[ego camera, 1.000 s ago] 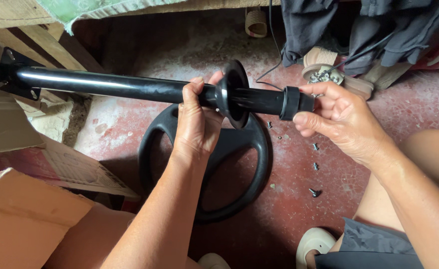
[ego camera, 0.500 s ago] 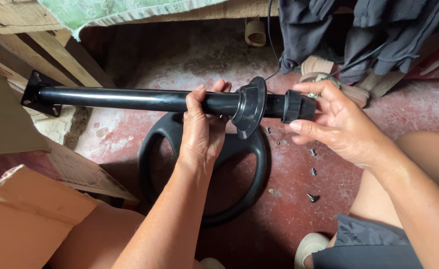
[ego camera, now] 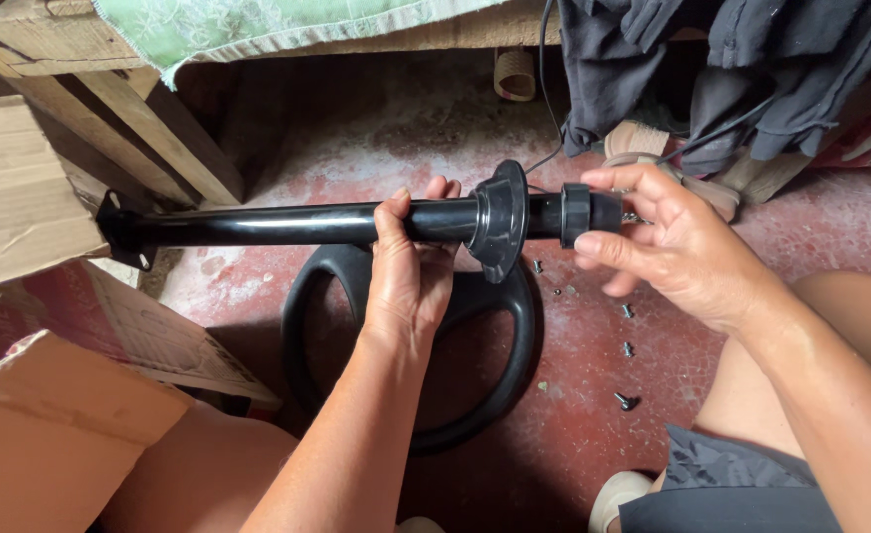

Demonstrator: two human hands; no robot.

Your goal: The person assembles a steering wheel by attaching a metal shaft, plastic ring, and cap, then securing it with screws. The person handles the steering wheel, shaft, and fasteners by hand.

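Observation:
A long black pole (ego camera: 277, 225) is held level above the floor, with a bracket at its left end. My left hand (ego camera: 408, 271) is wrapped around the pole near its middle. Just right of that hand, a black flanged collar (ego camera: 500, 219) sits on the pole. My right hand (ego camera: 668, 242) pinches a black ring nut (ego camera: 576, 213) at the pole's right end. Under the pole, a round black base ring (ego camera: 514, 355) lies on the red floor.
Several small screws (ego camera: 625, 400) are scattered on the floor right of the ring. An open cardboard box (ego camera: 40, 434) stands at the left. Wooden beams (ego camera: 149, 128) and a green cloth are behind, dark clothes (ego camera: 712, 69) hang at upper right.
The pole has shifted to the right and slightly down in view. My right hand has moved along the pole's end to the ring nut. My left hand keeps its grip.

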